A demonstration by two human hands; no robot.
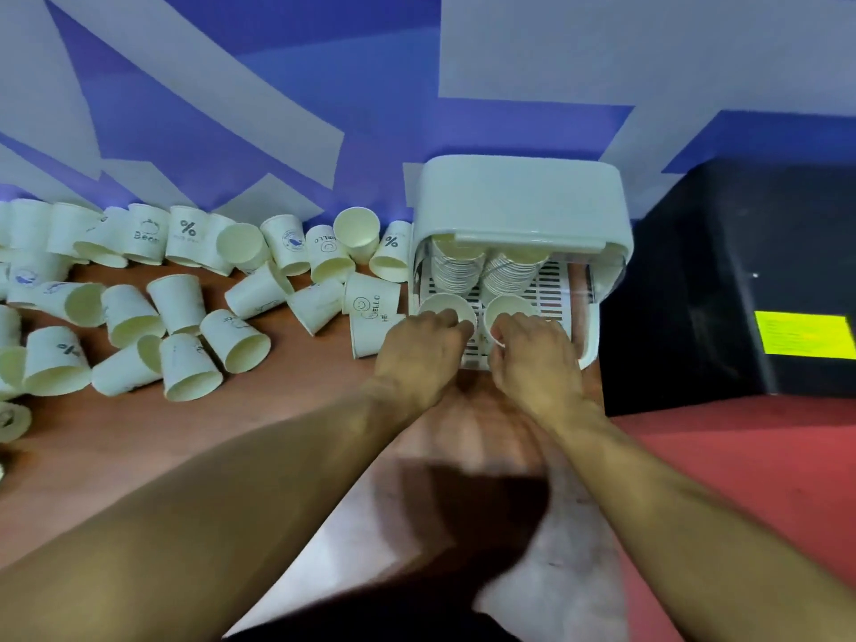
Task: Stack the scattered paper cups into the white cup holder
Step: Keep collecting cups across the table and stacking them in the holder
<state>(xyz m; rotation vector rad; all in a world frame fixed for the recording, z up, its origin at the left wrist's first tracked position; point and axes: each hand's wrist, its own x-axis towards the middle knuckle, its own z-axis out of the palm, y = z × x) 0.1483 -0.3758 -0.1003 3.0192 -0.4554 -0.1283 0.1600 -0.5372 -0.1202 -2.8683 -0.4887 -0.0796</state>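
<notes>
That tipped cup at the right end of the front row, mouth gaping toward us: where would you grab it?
Probably by the rim. The cup lies on its side with its open mouth facing the person, so pinching the rim's upper edge, thumb inside, from the near side should lift it cleanly.

Cream is recorded for the paper cups, printed with dark % signs and smileys. The cup holder is noted white, its floor dark-striped. The wall is patterned blue and pale grey; the tabletop is logged reddish-brown.
</notes>
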